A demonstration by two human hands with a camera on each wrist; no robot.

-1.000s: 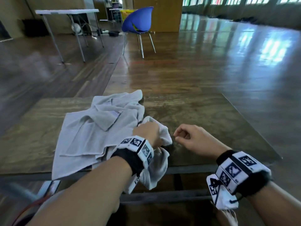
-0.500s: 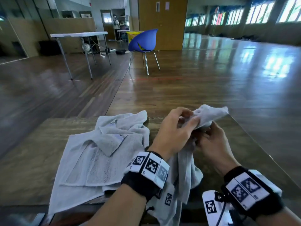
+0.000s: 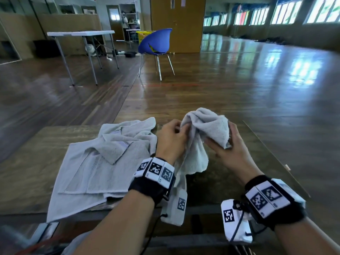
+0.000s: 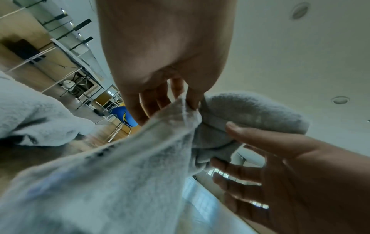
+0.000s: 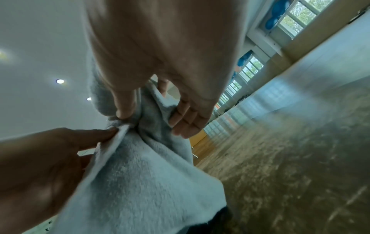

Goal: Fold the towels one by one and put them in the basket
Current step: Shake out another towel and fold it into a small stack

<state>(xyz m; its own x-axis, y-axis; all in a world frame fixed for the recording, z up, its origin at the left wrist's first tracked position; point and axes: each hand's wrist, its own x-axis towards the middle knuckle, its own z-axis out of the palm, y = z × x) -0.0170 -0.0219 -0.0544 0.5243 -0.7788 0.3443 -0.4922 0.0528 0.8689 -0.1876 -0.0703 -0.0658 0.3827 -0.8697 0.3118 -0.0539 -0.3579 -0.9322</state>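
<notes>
A small grey towel (image 3: pixel 206 126) hangs bunched above the wooden table (image 3: pixel 36 162), held between both hands. My left hand (image 3: pixel 179 127) pinches its hemmed edge; the left wrist view shows that left hand (image 4: pixel 186 101) with fingertips closed on the hem. My right hand (image 3: pixel 223 142) grips the bunched top from the right, thumb underneath. In the right wrist view the right hand (image 5: pixel 148 117) has thumb and fingers on either side of a fold of the small towel (image 5: pixel 140 182). A larger grey towel (image 3: pixel 103 162) lies loosely folded on the table's left.
The table's right edge (image 3: pixel 272 155) runs close to my right hand. Beyond the table, on the wooden floor, stand a blue chair (image 3: pixel 156 43) and a white folding table (image 3: pixel 81 34). A yellow basket (image 3: pixel 144 34) sits far behind the chair.
My left hand lifted the small towel off the table's front edge, and my right hand took hold of it. Both hands now hold it higher and bunched between them.
</notes>
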